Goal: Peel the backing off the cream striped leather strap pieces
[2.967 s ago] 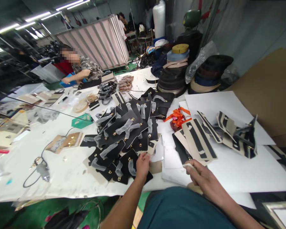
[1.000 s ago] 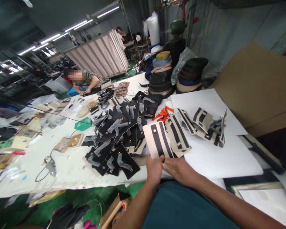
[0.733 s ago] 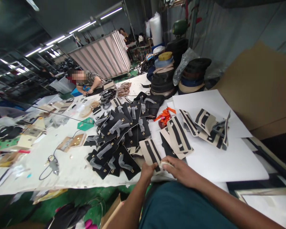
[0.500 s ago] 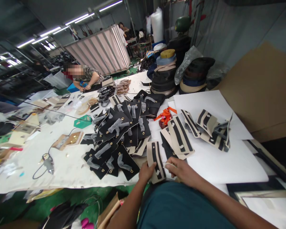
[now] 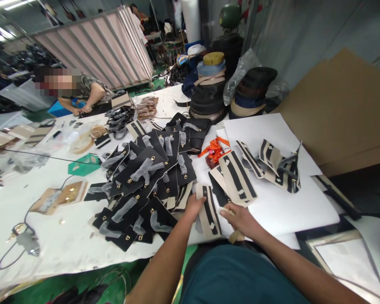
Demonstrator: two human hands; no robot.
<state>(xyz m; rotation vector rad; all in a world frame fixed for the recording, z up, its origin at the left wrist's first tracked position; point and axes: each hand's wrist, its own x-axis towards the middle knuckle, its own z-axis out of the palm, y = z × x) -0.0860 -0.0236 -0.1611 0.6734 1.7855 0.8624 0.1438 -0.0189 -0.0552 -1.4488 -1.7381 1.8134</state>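
My left hand (image 5: 195,206) grips the upper left edge of a beige panel with black stripes (image 5: 209,213), thumb on top, near the table's front edge. Just right of that panel, my right hand (image 5: 239,217) is closed in a pinch on a small pale strip (image 5: 224,211); its kind is too small to tell. A beige piece (image 5: 237,237) shows below my right wrist. Beyond my hands lie more striped panels (image 5: 237,175), overlapping. To the left spreads a heap of black panels (image 5: 142,169) with gold fittings and handles wrapped in clear film.
Orange ribbons (image 5: 215,150) lie behind the striped panels. White sheets (image 5: 291,211) cover the right side, with more striped pieces (image 5: 283,169) on them. Strap rolls (image 5: 207,99) stack at the back. A corded grey tool (image 5: 28,240) lies left. A co-worker (image 5: 88,90) leans over the far end.
The view has swung, shifting the table and heap leftward. My left hand sits higher on the striped panel's edge. The right hand keeps its pinch, and a beige piece now shows below it.
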